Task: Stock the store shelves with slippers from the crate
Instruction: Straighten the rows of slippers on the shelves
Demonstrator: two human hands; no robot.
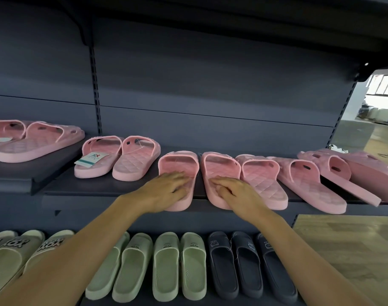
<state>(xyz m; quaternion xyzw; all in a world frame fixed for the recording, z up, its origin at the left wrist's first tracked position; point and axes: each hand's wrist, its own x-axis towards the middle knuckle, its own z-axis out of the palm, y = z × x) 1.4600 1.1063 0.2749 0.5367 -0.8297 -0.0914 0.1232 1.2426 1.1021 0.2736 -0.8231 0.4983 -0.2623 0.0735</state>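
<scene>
Two pink slippers lie side by side on the middle shelf [113,186], toes pointing to the back. My left hand [166,187] rests flat on the footbed of the left pink slipper [179,162], fingers straight. My right hand [230,191] lies the same way on the right pink slipper [219,164]. Both heels stick out over the shelf's front edge. No crate is in view.
More pink slippers line the same shelf: a tagged pair [118,160] to the left, another pair [36,140] further left, several overlapping ones [303,180] to the right. The lower shelf holds green slippers [166,266] and dark navy slippers [250,263]. Wooden floor [354,244] lies right.
</scene>
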